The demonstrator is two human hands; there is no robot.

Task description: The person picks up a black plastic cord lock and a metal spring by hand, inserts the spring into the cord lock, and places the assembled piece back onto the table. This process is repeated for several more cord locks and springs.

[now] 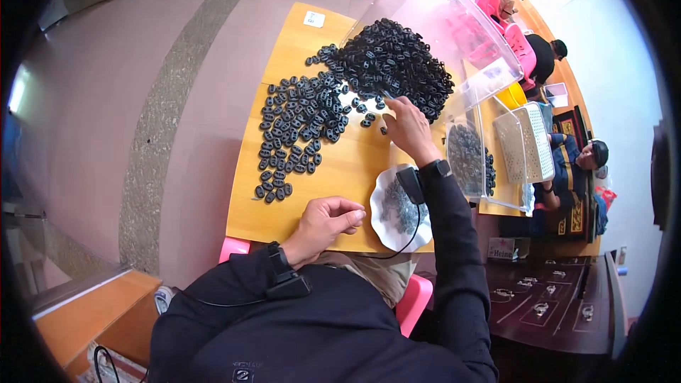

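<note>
My left hand [328, 224] is held over the near edge of the wooden table, fingers curled and thumb against the index finger. Whatever is in that pinch, if anything, is too small to make out. Farther off, my right hand [411, 128] reaches to the edge of a heap of small black oval two-holed pieces [386, 53]. Its thumb and fingers are apart, close to a few loose pieces. To the left, many similar black pieces [291, 113] lie spread out. Between my hands and nearer me stands a white scalloped dish [381, 230] of small clear or greyish bits.
A large clear plastic bin [472, 10] lies behind the heap. Right of the table [340, 188] are a clear container with black pieces [468, 159] and a white perforated basket [535, 143]. A co-worker [567, 163] sits at the right; other people sit farther back.
</note>
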